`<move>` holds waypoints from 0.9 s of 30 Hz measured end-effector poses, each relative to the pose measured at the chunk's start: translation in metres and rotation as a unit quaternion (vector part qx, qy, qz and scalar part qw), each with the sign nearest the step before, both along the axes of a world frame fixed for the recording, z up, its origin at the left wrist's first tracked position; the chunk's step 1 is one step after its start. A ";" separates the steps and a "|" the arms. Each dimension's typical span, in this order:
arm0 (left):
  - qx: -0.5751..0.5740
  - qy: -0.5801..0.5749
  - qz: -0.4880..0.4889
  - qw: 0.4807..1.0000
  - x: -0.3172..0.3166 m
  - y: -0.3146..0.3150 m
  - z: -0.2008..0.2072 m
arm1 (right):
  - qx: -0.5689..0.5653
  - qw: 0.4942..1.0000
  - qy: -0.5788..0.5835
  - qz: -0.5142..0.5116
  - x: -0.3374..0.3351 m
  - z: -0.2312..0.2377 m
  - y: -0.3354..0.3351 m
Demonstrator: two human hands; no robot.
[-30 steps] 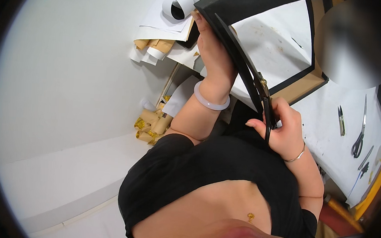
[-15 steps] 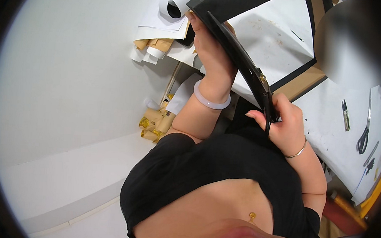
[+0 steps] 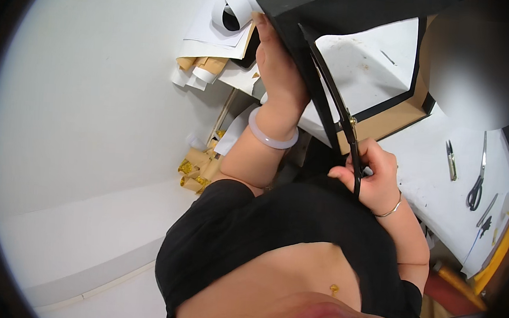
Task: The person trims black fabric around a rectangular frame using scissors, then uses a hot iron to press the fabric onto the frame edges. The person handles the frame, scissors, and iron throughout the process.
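A black frame-shaped sheet (image 3: 339, 15) with a large opening is held up at the top of the view. My left hand (image 3: 280, 70), wearing a pale bangle, grips its left border; most of the fingers are hidden behind it. My right hand (image 3: 376, 175) is closed round the handles of large black shears (image 3: 342, 109). The shears' long blades slant up and left beside that border, their tips near the sheet's upper left part. Whether the blades touch the material I cannot tell.
Under the sheet lies a tan and black panel (image 3: 398, 116) on the white table (image 3: 423, 169). At the right are thread snips (image 3: 451, 162), black-handled scissors (image 3: 476, 187) and slim tools. Paper rolls (image 3: 204, 68) sit at the left, with tan and gold rolls (image 3: 199, 164) lower down.
The shears have swung away from the left border, so a gap now shows between them and it. The sheet has tilted slightly, and the whole view has shifted a little.
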State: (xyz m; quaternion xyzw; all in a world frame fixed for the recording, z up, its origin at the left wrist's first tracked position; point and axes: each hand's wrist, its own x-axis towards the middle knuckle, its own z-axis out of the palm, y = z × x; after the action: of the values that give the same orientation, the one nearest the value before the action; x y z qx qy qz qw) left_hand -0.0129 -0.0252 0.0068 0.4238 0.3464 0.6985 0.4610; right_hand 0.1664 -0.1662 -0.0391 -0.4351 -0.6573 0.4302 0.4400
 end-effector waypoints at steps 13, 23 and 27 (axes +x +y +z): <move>0.188 0.016 -0.203 0.961 0.002 0.053 0.013 | 0.038 0.995 -0.085 -0.034 0.034 0.007 -0.020; 0.128 0.062 -0.148 0.979 -0.011 0.042 -0.009 | 0.120 0.967 -0.211 -0.075 0.033 0.020 -0.026; 0.284 0.188 0.041 0.939 -0.007 0.010 0.018 | 0.121 0.970 -0.201 -0.070 0.045 0.008 -0.039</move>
State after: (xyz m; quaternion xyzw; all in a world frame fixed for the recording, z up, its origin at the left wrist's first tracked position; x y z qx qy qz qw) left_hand -0.0196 -0.0155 0.0244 0.6462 0.2307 0.6937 0.2191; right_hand 0.2115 -0.2056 -0.0309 -0.5010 -0.7475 0.2191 0.3772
